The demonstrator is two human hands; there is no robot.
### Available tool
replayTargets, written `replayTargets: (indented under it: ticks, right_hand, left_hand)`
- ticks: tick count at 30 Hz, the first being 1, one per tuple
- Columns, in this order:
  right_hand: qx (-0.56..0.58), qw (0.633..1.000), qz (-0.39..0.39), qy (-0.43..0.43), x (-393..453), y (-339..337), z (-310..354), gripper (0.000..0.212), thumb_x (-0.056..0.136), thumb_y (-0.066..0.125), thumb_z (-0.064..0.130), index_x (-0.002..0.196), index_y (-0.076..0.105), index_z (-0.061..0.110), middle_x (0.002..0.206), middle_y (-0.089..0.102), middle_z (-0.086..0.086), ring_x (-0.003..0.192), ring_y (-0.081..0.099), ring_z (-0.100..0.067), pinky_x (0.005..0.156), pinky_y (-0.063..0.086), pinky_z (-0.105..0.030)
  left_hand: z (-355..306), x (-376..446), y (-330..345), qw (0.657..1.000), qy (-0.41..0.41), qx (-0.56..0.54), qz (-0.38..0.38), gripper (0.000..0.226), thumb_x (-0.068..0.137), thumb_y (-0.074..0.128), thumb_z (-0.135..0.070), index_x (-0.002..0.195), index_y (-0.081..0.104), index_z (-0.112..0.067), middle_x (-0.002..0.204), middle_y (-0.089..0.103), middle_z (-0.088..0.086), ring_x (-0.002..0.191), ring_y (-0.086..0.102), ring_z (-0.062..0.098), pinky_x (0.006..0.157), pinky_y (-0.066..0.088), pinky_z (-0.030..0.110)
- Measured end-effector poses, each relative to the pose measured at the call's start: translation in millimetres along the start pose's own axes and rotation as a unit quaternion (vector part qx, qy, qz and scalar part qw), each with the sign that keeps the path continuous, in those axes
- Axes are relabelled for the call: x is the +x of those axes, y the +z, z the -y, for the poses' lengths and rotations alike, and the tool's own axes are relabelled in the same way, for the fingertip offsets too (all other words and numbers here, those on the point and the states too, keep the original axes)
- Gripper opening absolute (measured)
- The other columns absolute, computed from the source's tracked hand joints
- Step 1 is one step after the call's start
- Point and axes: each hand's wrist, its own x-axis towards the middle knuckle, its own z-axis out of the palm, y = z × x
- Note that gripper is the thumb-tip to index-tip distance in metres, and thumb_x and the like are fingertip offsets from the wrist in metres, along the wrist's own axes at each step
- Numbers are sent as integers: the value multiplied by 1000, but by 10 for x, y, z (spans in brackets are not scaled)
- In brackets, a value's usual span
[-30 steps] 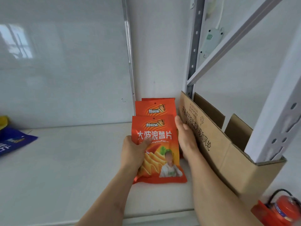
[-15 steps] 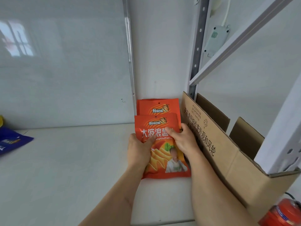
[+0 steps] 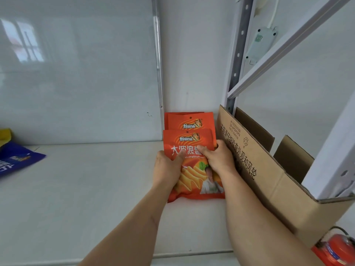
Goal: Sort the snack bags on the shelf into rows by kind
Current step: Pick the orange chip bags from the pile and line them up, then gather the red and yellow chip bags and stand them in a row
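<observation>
My left hand (image 3: 169, 167) and right hand (image 3: 219, 160) both grip the front orange bag (image 3: 192, 169), lying on the shelf (image 3: 86, 189) just beside the cardboard box (image 3: 269, 179). Bare shelf lies leftward. I count two orange bags and a blue bag (image 3: 17, 160) far left.

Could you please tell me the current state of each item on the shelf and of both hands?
Front orange crisp bag: standing, gripped by both hands.
Rear orange crisp bag: upright against the wall.
Blue snack bag: lying flat.
Brown cardboard box: open.
Left hand: grips front bag.
Right hand: grips front bag.
</observation>
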Motion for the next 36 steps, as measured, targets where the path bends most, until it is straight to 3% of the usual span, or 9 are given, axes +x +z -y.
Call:
replayTargets:
  ticks: [3, 5, 9, 13, 16, 19, 27, 32, 36]
  right_hand:
    - [-53, 998, -22, -20, -114, -56, 181, 61, 88, 73, 39, 136, 47, 14, 122, 61, 1, 102, 64, -20, 74, 43, -21]
    - [-136, 988, -52, -49, -189, -40, 277, 67, 91, 67, 44, 144, 41, 13, 136, 54, -4, 124, 55, -26, 88, 44, -30]
    - [-311, 932, -90, -164, -378, 175, 336, 58, 96, 53, 49, 143, 44, 15, 147, 45, -8, 136, 40, -28, 109, 35, -45]
    - [-362, 878, -47, -310, -637, 581, 390, 31, 94, 60, 34, 117, 67, 15, 131, 59, -6, 123, 53, -30, 100, 38, -45]
    - [-385, 840, -3, -382, -832, 953, 468, 20, 89, 66, 28, 99, 71, 12, 107, 67, -5, 99, 62, -31, 85, 44, -42]
    - [-395, 815, 44, -421, -1056, 1354, 598, 18, 88, 66, 27, 99, 72, 13, 103, 68, -4, 96, 64, -30, 84, 46, -41]
    - [-384, 789, 127, -462, -1780, 2643, 1186, 33, 104, 39, 32, 127, 60, 20, 128, 59, 1, 118, 54, -23, 98, 37, -36]
    - [-387, 785, 142, -463, -2239, 3464, 1603, 31, 104, 37, 29, 123, 60, 20, 126, 61, -1, 114, 56, -23, 92, 41, -37]
    - [-374, 799, 152, -446, -2523, 4007, 1918, 30, 104, 40, 29, 123, 60, 19, 126, 61, -2, 113, 56, -23, 88, 43, -36]
  left_hand:
    - [-17, -13, -113, 999, -1, 26, -23, 68, 93, 54, -60, 138, 45, -10, 134, 58, 9, 120, 58, 28, 101, 49, 46]
    - [3, -47, -220, 998, 3, 60, -36, 69, 95, 49, -59, 142, 42, -9, 141, 52, 8, 126, 54, 28, 105, 45, 45]
    - [102, -165, -550, 968, 78, 232, -62, 53, 100, 44, -53, 138, 50, -15, 141, 49, 1, 123, 55, 24, 95, 44, 37]
    - [298, -217, -1019, 876, 196, 429, -103, 37, 102, 47, -40, 125, 62, -16, 126, 61, 1, 114, 59, 26, 93, 45, 38]
    - [502, -198, -1455, 804, 270, 513, -131, 17, 84, 74, -26, 90, 74, -11, 89, 70, 5, 82, 69, 30, 71, 52, 39]
    - [637, -206, -1957, 764, 281, 561, -152, 15, 73, 84, -23, 74, 72, -13, 73, 67, 3, 67, 67, 27, 62, 53, 36]
    - [944, -252, -3458, 732, 265, 608, -160, 22, 98, 54, -31, 101, 71, -17, 101, 69, 2, 96, 66, 25, 86, 50, 38]
    - [1176, -217, -4436, 730, 240, 608, -201, 14, 76, 80, -25, 76, 70, -16, 77, 68, 3, 73, 67, 26, 68, 54, 37]
    - [1379, -201, -5036, 738, 232, 601, -201, 12, 75, 80, -24, 80, 72, -18, 77, 69, 1, 74, 68, 25, 65, 53, 35]
